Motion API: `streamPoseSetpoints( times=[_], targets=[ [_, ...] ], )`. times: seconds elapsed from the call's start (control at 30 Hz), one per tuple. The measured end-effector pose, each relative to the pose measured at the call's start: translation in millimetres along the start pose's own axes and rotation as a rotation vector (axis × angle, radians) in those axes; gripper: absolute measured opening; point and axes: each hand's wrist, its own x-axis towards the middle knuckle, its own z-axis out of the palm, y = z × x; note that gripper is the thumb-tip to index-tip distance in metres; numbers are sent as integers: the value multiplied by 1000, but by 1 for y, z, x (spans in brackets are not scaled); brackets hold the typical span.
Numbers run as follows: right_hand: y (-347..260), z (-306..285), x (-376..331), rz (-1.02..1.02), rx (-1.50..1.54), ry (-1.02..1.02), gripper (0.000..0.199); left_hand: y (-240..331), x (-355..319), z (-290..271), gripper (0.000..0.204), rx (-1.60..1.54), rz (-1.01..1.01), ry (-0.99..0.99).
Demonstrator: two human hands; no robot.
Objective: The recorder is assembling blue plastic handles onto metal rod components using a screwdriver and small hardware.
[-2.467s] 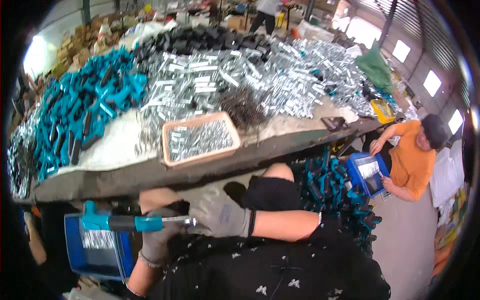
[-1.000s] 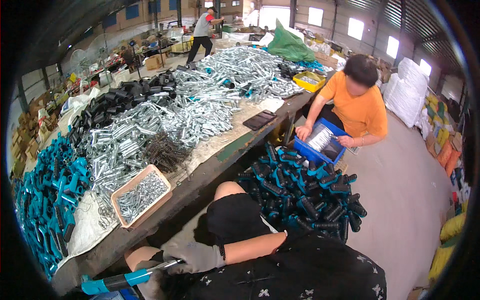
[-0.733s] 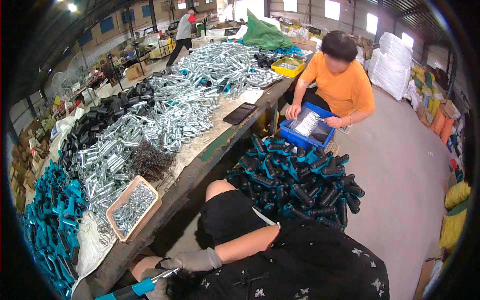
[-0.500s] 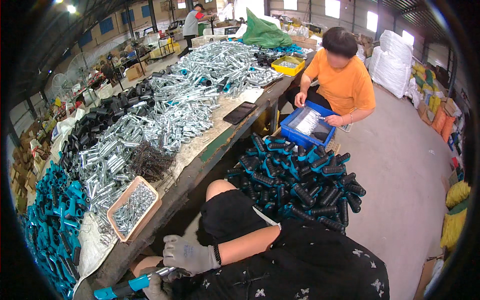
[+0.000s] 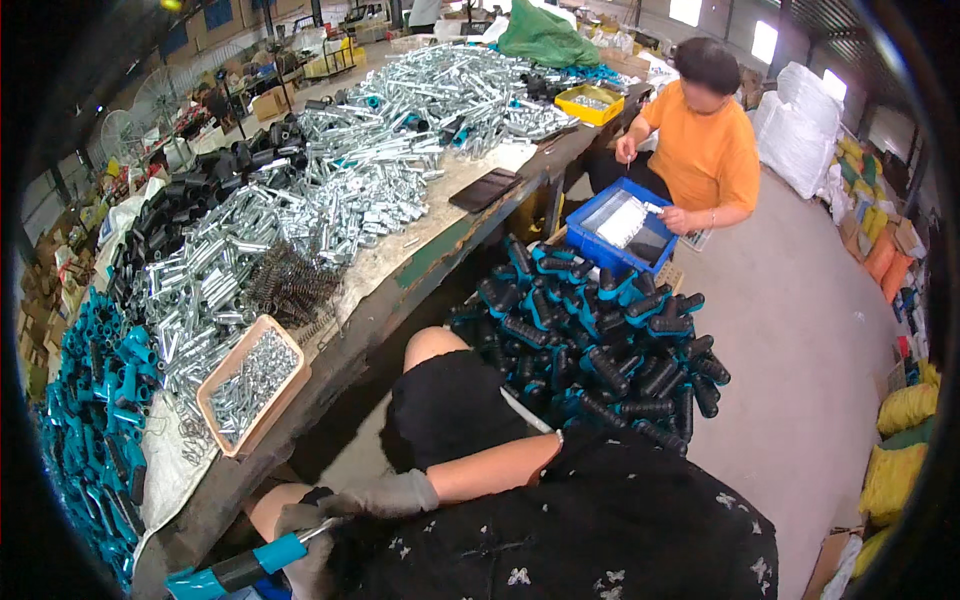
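Low in front of me is a long teal-and-black handle [image 5: 240, 570] with a bright metal shaft, tilted up toward the right. My left hand [image 5: 312, 568], in a grey glove, is wrapped round it near the shaft, partly in shadow. My right hand [image 5: 375, 495], also grey-gloved, lies just above, its fingers bent down by the metal end. Those fingers are blurred and dark, so their grip does not show. On the bench edge nearby sits a pinkish tray [image 5: 290, 375] of small metal parts.
Heaped on the bench are metal tubes [image 5: 350, 190], dark springs [image 5: 290, 280], black sleeves [image 5: 140, 245] and teal housings [image 5: 85, 400]. A phone [image 5: 485, 190] lies near the edge. Teal-and-black grips [image 5: 600, 350] are piled right of my knee. A co-worker in orange [image 5: 705, 150] handles parts over a blue bin [image 5: 590, 255].
My right hand has gone from a closed fist to reaching lower beside the shaft. The handle has shifted slightly left and down. The co-worker's hand has lifted off the blue bin.
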Motion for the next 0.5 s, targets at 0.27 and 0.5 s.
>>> streamPoseSetpoints(
  times=[0.27,0.5],
  targets=[
    [-19,9,-8,-288,-841,459,20,-5,9,14,14,227,-15,118],
    [13,3,0,149,-178,-90,28,-6,27,17,17,686,478,-117]
  ],
)
